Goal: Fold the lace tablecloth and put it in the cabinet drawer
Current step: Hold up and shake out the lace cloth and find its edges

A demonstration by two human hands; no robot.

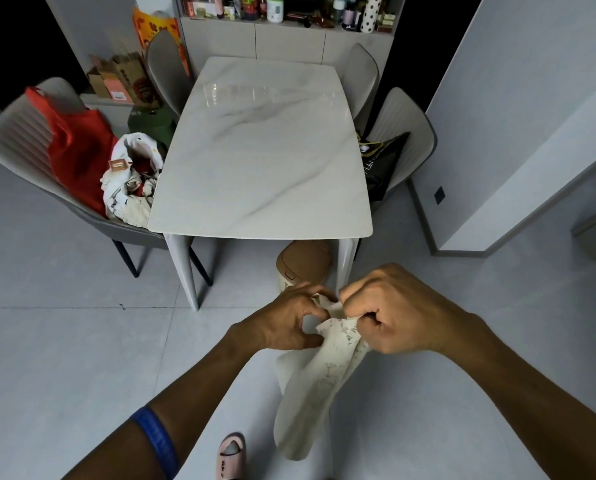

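Lace tablecloth (319, 379) gripped in both hands, lower centre of frame, hanging in mid-air over the floor.
Right hand (390, 315) fisted tight on the top edge; left hand (286, 323) pinching the same edge with thumb and fingers, loosely curled. Cloth bunched narrow, drooping toward frame bottom beside a pink slipper (230, 453). White marble surface (265, 147) sits above, centre frame, apart from the cloth.

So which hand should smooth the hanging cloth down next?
Probably the left hand: it only pinches the lace tablecloth lightly, while the right hand is a closed fist bunching its top.
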